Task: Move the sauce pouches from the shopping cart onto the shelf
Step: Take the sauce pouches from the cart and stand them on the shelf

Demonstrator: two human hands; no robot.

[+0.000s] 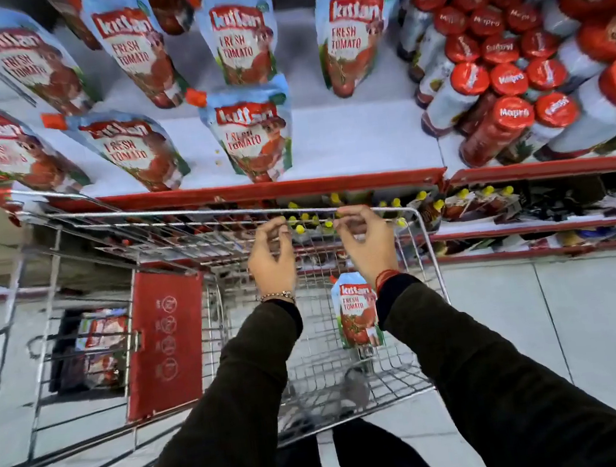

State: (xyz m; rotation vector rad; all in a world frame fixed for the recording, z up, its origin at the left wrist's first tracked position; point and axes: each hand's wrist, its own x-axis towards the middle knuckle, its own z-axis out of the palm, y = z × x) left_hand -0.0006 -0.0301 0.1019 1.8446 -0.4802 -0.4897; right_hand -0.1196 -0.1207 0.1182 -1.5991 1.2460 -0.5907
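Observation:
One tomato sauce pouch (355,311) stands upright inside the wire shopping cart (426,242), partly hidden by my right wrist. Several matching pouches (252,131) stand in rows on the white shelf (357,138) with its red front edge. My left hand (271,257) and my right hand (366,243) both hover over the cart's far rim with fingers curled and apart, and both hold nothing. They sit just below the shelf's front edge.
Red-capped bottles (508,78) crowd the right side of the shelf. A lower shelf (530,223) carries yellow-capped packs. The cart's red flap (164,342) hangs at the left, with more packets (99,348) seen beyond it. Grey floor tiles (580,316) lie to the right.

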